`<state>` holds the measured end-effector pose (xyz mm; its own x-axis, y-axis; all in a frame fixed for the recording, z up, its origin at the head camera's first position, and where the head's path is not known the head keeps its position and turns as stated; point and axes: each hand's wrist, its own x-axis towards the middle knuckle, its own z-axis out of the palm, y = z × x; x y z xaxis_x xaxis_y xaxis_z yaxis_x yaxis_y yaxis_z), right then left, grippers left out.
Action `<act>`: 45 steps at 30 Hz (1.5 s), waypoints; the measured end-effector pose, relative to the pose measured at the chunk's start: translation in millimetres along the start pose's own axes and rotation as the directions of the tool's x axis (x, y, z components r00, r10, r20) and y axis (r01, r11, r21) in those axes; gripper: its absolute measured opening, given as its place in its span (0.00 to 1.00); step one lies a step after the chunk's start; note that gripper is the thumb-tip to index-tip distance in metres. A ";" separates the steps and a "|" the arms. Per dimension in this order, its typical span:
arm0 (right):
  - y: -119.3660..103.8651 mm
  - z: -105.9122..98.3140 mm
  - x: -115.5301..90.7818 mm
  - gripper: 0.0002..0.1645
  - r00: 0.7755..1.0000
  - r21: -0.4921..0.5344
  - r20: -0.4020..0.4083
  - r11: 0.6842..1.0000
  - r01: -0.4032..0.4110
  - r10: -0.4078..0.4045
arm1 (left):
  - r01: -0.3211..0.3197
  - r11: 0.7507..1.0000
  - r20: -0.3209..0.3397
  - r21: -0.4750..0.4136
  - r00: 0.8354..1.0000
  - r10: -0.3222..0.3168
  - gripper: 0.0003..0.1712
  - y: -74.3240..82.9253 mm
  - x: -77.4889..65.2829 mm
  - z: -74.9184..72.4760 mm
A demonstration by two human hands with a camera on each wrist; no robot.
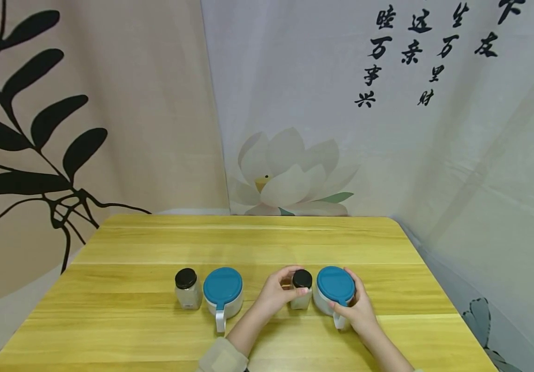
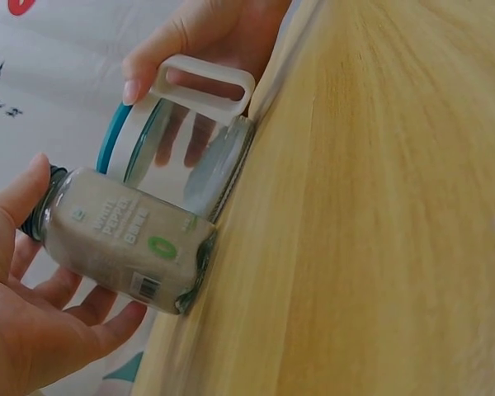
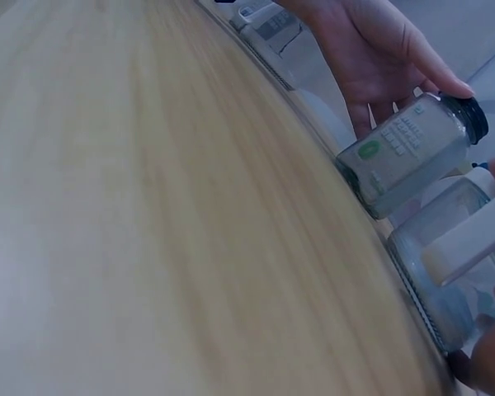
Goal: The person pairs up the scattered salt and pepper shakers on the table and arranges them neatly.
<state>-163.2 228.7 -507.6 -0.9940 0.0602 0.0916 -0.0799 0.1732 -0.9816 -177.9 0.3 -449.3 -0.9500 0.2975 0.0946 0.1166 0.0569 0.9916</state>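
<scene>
My left hand [image 1: 276,293] holds a glass spice jar [image 2: 128,235] of pale powder, labelled white pepper, with a black lid [image 1: 302,278]. Its thumb is at the lid and the fingers lie along the jar's far side. Just to the right, my right hand [image 1: 359,309] grips a clear glass container [image 2: 177,157] with a blue lid [image 1: 335,283] and a white handle [image 2: 205,87]. The thumb is near the handle and the fingers pass behind the glass. Both vessels are at the tabletop, side by side; whether the spice jar fully rests on it I cannot tell.
On the left of the wooden table [image 1: 155,330] stand a second black-lidded jar [image 1: 188,294] and a second blue-lidded container [image 1: 223,289], its handle toward me. Behind the table hangs a printed cloth [image 1: 294,103] with a flower and dark characters.
</scene>
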 end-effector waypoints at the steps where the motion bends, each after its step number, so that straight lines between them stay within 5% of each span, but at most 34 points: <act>1: 0.1 -0.3 0.0 0.56 1.000 0.002 0.003 1.000 0.000 0.000 | -0.001 1.000 -0.001 0.002 1.000 0.001 0.26 -0.1 0.0 0.0; 10: 0.0 -2.2 -1.7 0.56 0.998 0.018 0.053 0.999 0.046 -0.047 | -0.005 1.000 -0.004 0.003 1.000 0.005 0.26 -1.7 -1.2 -0.2; 19: -1.2 -3.9 -3.0 0.56 0.997 -0.005 0.063 0.999 0.041 -0.041 | -0.002 1.000 0.005 0.004 1.000 0.002 0.29 -38.1 13.1 1.0; 37: 3.1 -8.9 -4.5 0.58 0.993 -0.058 0.092 0.995 0.081 -0.075 | -0.003 1.000 0.032 0.009 0.999 0.003 0.30 -34.0 12.3 0.5; 45: 1.1 -11.9 -4.1 0.50 0.984 -0.021 0.108 0.989 0.145 -0.142 | -0.019 1.000 0.051 0.022 0.999 0.018 0.31 -29.8 10.0 -5.6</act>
<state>-158.4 240.3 -507.1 -0.9747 -0.0718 0.2115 -0.2218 0.2011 -0.9541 -192.5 -3.7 -477.4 -0.9319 0.3464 0.1074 0.1405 0.0718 0.9875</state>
